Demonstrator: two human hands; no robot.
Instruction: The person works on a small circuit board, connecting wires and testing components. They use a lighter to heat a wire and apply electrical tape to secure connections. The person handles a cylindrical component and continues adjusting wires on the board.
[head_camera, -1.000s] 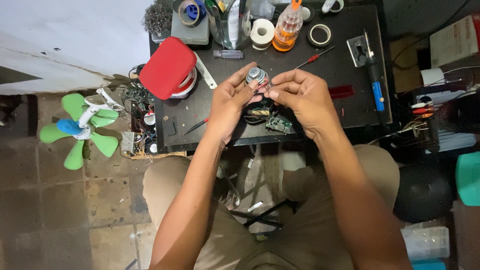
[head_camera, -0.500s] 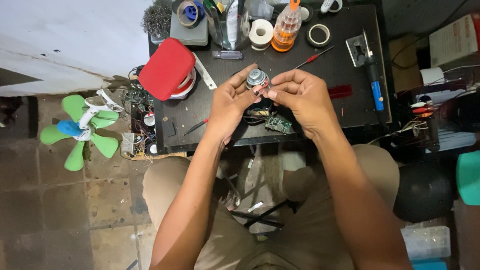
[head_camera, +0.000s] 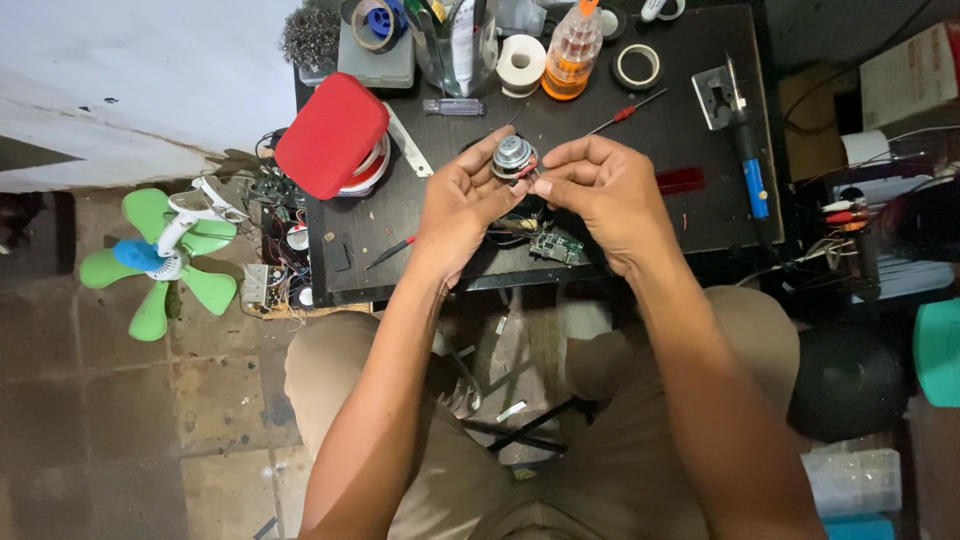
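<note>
- A small round metal speaker driver (head_camera: 515, 157) is held up over the black worktable (head_camera: 700, 215), pinched between the fingers of both hands.
- The left hand (head_camera: 462, 205) is closed on its rim from the left; the right hand (head_camera: 600, 195) grips its right edge with fingertips curled in.
- A small green circuit board (head_camera: 556, 245) lies on the table beneath the hands; the handling appears midway, with the driver not yet set down.
- Compared with the earlier frames, little has changed: both hands stay clamped on the driver in the same spot.
</note>
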